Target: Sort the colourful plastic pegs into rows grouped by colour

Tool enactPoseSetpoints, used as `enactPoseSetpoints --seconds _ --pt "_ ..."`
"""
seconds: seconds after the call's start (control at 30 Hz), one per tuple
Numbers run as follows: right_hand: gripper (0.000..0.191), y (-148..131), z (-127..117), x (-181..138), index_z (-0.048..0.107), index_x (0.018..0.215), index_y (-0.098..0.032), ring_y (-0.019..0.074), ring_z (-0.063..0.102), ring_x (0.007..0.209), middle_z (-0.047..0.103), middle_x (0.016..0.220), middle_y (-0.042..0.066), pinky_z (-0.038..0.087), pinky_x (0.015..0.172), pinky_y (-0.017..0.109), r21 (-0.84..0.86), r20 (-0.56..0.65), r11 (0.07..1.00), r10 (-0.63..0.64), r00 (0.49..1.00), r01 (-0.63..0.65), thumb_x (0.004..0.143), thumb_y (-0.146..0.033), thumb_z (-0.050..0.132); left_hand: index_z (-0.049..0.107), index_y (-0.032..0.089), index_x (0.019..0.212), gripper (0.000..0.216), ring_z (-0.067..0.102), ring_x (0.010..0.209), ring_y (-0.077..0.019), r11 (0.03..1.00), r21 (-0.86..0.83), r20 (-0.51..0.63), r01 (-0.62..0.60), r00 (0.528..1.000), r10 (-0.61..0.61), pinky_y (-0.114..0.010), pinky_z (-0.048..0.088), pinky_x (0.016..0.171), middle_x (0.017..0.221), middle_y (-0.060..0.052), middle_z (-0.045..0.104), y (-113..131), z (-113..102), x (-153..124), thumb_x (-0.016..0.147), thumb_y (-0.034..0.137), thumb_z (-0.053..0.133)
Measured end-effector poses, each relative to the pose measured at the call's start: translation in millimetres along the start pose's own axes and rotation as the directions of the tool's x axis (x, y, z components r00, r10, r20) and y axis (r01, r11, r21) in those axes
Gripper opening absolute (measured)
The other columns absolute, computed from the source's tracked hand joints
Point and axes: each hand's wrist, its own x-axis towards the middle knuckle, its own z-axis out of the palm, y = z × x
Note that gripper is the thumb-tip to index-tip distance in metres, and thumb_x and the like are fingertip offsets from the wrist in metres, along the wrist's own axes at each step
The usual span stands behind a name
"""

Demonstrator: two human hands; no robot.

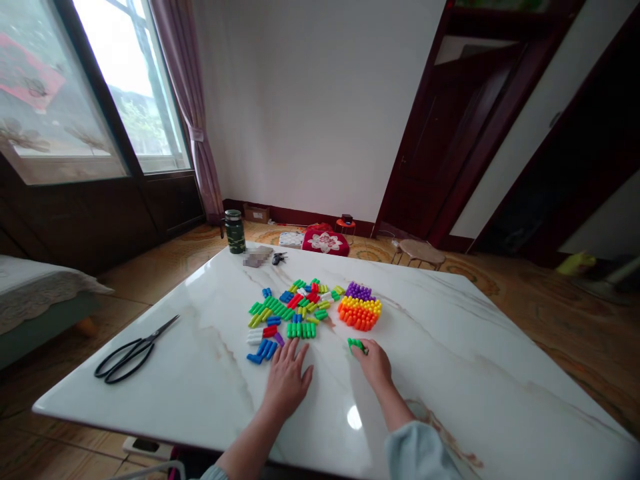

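My left hand (290, 377) lies with fingers spread on the table, its fingertips beside a row of green plastic blocks (301, 331) and a small purple block (279, 339). Blue blocks (263, 351) sit just left of those fingers. My right hand (373, 363) is closed on a green block piece (356, 344), partly hidden by the fingers. Beyond it stands a block stack (360, 312) in orange, yellow and purple layers. A loose pile of green, blue, red, white and lime blocks (273, 307) spreads to the left of the stack.
Black-handled scissors (135, 353) lie at the left of the white marble-patterned table (200, 393). At the far edge are a dark green bottle (235, 232), a blurred greyish item (257, 257) and a bunch of keys (279, 258). A stool (420, 252) stands beyond the table.
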Motion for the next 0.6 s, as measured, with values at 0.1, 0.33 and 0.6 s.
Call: enactPoseSetpoints --seconds 0.1,0.33,0.6 --pt "0.03 8 8 7 0.072 0.093 -0.018 0.0219 0.064 0.07 0.073 0.082 0.007 0.047 0.066 0.03 0.095 -0.078 0.993 0.079 0.994 -0.071 0.074 -0.037 0.059 0.055 0.023 0.133 0.045 0.043 0.133 -0.0301 1.0 0.0 0.001 0.002 1.0 -0.002 -0.049 0.033 0.11 0.142 -0.012 0.05 0 0 0 0.09 0.036 0.05" --pt "0.031 11 21 26 0.07 0.095 -0.019 0.0194 0.063 0.073 0.071 0.093 0.008 0.049 0.072 0.031 0.234 -0.162 0.972 0.015 0.987 0.024 0.074 -0.039 0.056 0.055 0.023 0.133 0.046 0.042 0.134 -0.0302 1.0 -0.008 0.0 0.009 1.0 -0.009 -0.049 0.032 0.111 0.142 -0.012 0.05 0 0 0 0.089 0.035 0.05" --pt "0.024 9 23 1 0.066 0.075 -0.019 0.0188 0.058 0.08 0.065 0.085 0.008 0.047 0.076 0.03 0.084 -0.205 0.972 -0.2 0.958 0.221 0.087 -0.032 0.051 0.054 0.023 0.134 0.047 0.041 0.135 -0.0301 1.0 0.003 0.029 0.015 0.999 -0.016 -0.049 0.031 0.112 0.143 -0.013 0.049 2 -3 0 0.09 0.035 0.05"
